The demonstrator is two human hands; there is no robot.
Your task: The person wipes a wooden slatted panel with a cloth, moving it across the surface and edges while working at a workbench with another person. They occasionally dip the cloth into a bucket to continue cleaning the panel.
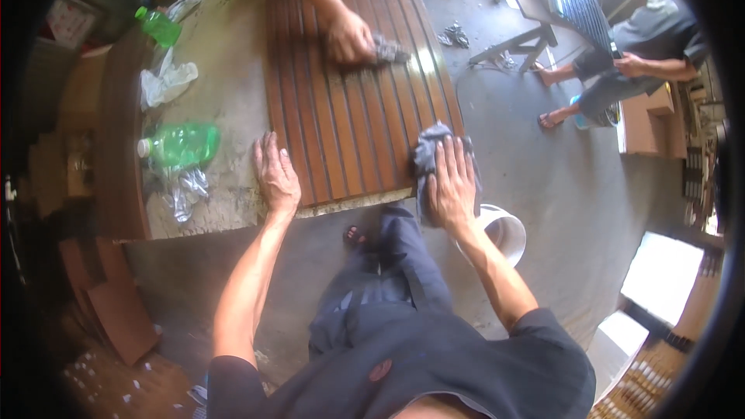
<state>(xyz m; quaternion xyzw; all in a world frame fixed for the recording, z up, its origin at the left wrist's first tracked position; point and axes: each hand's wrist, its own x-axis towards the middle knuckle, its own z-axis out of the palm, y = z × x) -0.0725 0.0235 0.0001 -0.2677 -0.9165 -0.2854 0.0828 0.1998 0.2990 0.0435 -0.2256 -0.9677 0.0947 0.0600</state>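
Observation:
A brown panel with dark lengthwise grooves (330, 132) lies on the worn worktable (221, 54). My left hand (276, 178) rests at the panel's near left edge, fingers stretched out, holding nothing. At the near right corner, my right hand (454, 182) presses a crumpled grey rag (425, 157) against the panel's edge. Its fingers are extended over the rag, and some cloth hangs below the palm. Across the panel, another person's hand (351, 37) holds a dark grey rag (390, 52) on the grooved surface.
Green plastic bottles (186, 146) (159, 27) and crumpled plastic bags (169, 81) lie on the table's left side. A white bucket (503, 234) stands on the floor by my right forearm. At the upper right, another person (652, 39) works at a dark slatted panel (576, 4) on trestles.

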